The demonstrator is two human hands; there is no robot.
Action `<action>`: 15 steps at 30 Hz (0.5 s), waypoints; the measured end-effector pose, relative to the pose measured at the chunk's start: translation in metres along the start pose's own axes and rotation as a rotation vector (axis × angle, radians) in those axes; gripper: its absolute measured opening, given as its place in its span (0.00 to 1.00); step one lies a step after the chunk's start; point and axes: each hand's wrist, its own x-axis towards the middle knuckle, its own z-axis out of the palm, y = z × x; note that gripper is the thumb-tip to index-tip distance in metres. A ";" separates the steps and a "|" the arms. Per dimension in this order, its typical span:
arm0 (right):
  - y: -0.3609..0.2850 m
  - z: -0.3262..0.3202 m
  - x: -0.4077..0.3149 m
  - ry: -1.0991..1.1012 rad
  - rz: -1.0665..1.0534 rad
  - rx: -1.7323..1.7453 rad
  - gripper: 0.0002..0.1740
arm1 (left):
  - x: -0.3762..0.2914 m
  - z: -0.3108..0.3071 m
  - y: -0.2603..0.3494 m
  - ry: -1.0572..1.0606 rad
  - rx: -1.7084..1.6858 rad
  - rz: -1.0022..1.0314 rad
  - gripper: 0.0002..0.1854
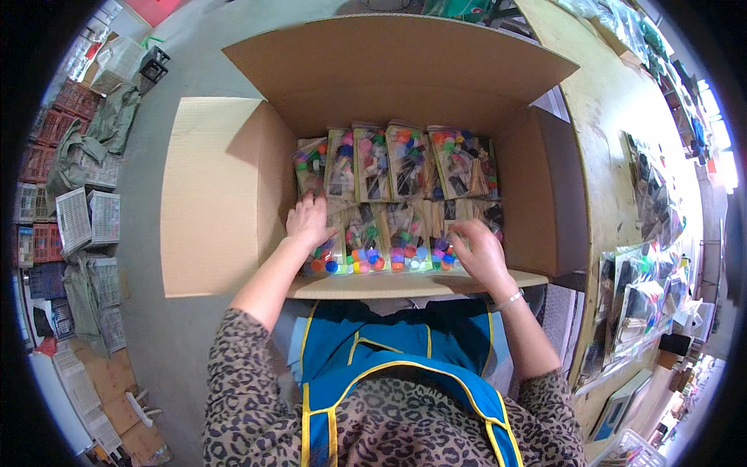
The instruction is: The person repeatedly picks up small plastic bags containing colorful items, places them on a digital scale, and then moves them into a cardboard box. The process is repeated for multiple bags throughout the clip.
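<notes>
A large open cardboard box [210, 198] stands before me, its flaps spread. Inside lie two rows of clear plastic bags [408, 160] with coloured bottle caps, wooden sticks and dark pieces. My left hand [309, 219] rests, fingers spread, on the bags at the box's left side. Over the near row on the right, my right hand [480, 251] is bent, its fingertips by a bag [444, 248] with caps; whether it grips the bag cannot be told.
At the right a worktable [595, 169] bears more filled plastic bags [636, 298] and a white tray [621, 405]. Stacked plastic crates [105, 216] and grey-green sheeting [81, 286] line the far left. Flattened cardboard [111, 373] lies at the lower left.
</notes>
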 end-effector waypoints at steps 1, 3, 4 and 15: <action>-0.006 0.005 0.022 0.006 -0.065 -0.063 0.15 | 0.013 0.012 -0.001 0.084 0.048 0.028 0.53; -0.018 0.024 0.065 0.006 -0.122 -0.043 0.16 | 0.039 0.035 -0.010 0.156 0.132 0.046 0.55; -0.024 0.037 0.084 -0.041 -0.107 -0.083 0.17 | 0.053 0.045 -0.015 0.142 0.165 0.040 0.54; -0.011 0.187 0.182 -0.180 -0.386 -0.560 0.37 | 0.122 0.038 -0.054 0.401 0.191 0.102 0.29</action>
